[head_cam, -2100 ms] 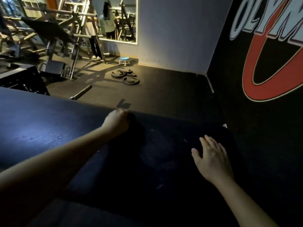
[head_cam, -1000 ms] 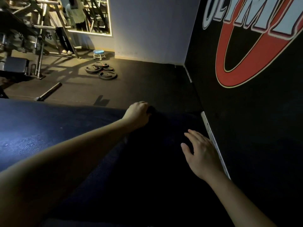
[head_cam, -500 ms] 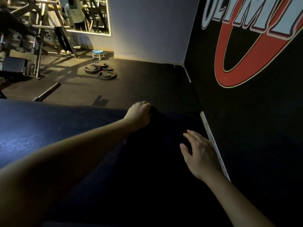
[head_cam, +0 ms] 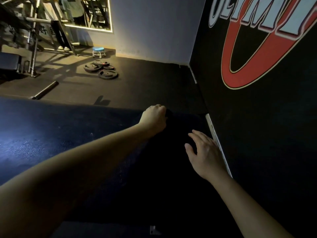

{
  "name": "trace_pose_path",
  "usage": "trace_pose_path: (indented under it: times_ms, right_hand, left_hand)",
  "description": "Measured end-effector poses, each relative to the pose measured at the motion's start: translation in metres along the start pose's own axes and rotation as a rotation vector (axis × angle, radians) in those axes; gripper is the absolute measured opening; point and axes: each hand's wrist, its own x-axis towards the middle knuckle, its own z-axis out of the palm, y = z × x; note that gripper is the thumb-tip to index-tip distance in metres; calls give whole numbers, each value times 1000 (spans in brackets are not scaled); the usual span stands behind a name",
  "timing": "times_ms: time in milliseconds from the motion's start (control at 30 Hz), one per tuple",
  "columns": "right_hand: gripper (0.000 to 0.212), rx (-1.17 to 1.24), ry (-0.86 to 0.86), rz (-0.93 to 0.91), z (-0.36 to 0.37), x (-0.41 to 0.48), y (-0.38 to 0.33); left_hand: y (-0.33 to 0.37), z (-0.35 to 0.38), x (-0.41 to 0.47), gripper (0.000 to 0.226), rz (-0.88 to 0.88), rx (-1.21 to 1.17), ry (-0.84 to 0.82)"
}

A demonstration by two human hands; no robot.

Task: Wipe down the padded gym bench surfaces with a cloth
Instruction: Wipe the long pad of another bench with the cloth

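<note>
From the head camera, my left hand [head_cam: 154,117] is fisted at the far edge of the bench pad [head_cam: 51,134]. It grips a dark bunched lump that shows just past my knuckles, which I take to be the cloth [head_cam: 169,114]; the dim light hides most of it. Compared with two seconds ago, this hand has travelled along the far edge toward the black wall [head_cam: 257,152]. In the last half second it has hardly shifted. My right hand [head_cam: 204,152] stays flat on the pad with its fingers loosely spread, holding nothing, just beside the pale strip [head_cam: 216,140] at the foot of the wall. I judge the stroke has reached the pad's corner, so this far edge is about done. The shadowed stretch nearer me probably comes next.
</note>
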Motion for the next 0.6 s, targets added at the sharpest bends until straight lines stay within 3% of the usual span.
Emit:
trace_pose_path:
  times_ms: [133, 267, 367, 500, 600]
  right_hand:
    - [50, -19, 15, -5, 1, -2, 0]
    - [51, -37, 21, 4, 3, 1, -1]
    - [52, -31, 29, 9, 5, 2, 1]
    - [51, -1, 45, -1, 6, 1, 3]
    - [49, 1, 67, -1, 7, 2, 3]
  left_hand:
    - [17, -6, -36, 23, -39, -76, 11]
    - [22, -37, -129, 18, 276, -178, -122]
    - [5, -37, -136, 20, 321, -116, -64]
    - [-42, -25, -28, 23, 45, 84, 39]
    - [-46, -9, -1, 24, -112, 75, 77]
